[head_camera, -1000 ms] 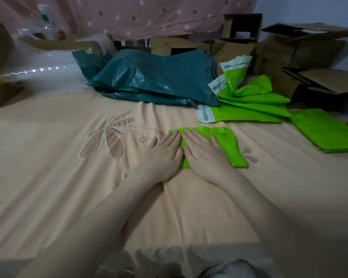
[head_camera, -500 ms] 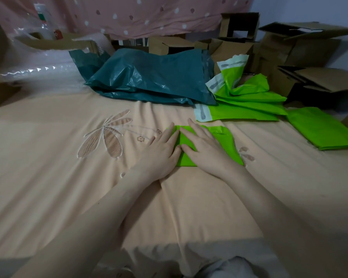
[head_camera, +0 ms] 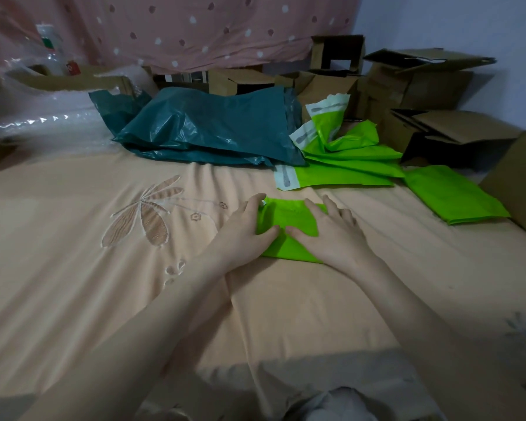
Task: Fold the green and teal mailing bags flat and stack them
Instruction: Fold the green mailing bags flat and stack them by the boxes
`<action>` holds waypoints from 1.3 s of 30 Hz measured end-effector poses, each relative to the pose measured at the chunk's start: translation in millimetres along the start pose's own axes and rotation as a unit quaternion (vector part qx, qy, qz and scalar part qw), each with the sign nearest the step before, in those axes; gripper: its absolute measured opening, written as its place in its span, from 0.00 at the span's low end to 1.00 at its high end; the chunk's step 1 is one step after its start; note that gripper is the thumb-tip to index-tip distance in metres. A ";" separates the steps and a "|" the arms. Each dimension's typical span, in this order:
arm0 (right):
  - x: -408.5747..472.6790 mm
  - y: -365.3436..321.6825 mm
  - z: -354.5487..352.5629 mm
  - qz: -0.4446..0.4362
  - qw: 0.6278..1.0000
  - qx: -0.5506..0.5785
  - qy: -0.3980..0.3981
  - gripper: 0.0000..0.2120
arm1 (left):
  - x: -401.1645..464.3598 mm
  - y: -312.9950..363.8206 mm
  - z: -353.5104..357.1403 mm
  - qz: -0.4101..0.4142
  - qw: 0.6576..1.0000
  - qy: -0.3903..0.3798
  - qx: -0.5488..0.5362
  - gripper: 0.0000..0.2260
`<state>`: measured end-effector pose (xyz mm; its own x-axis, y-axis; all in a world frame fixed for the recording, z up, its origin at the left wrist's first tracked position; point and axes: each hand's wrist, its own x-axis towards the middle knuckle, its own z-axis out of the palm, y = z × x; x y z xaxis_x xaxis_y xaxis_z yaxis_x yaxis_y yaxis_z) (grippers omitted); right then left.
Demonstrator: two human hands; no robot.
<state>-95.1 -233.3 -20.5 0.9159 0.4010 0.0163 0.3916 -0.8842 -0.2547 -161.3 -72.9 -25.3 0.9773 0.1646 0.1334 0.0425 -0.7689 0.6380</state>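
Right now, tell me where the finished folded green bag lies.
The flat folded green plastic mailing bag lies far right on the peach bedsheet, beside the cardboard boxes.

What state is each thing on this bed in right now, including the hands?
Folded green bag: folded small, pressed flat under both hands.
Left hand: fingers straight, pressing the bag.
Right hand: fingers spread, pressing the bag.
Green bag pile: unfolded, crumpled.
Teal bags: unfolded, heaped.
Flat green bag: lying flat, apart.
Cardboard boxes: open, empty-looking.
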 end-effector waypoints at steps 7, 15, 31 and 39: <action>-13.9 11.8 -14.0 0.031 0.999 -0.037 0.010 0.41 | 6.3 11.2 8.9 0.011 1.000 0.007 0.009 0.32; -17.1 40.7 -23.6 0.058 0.996 0.048 0.037 0.29 | 13.2 24.6 28.7 0.005 0.999 0.017 0.047 0.34; -17.3 97.5 -51.2 0.100 0.921 0.277 0.256 0.23 | 38.5 80.3 72.0 -0.043 0.958 0.010 -0.282 0.42; -15.5 147.6 -65.5 0.134 0.887 0.348 0.274 0.20 | 58.8 132.2 94.9 0.015 0.950 -0.010 -0.313 0.18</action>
<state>-45.8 -385.7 4.9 0.9478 -0.1461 0.2833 0.1789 -0.4921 -0.8520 -78.5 -223.5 -5.2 0.9800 0.1324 0.1485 -0.1112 -0.2543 0.9607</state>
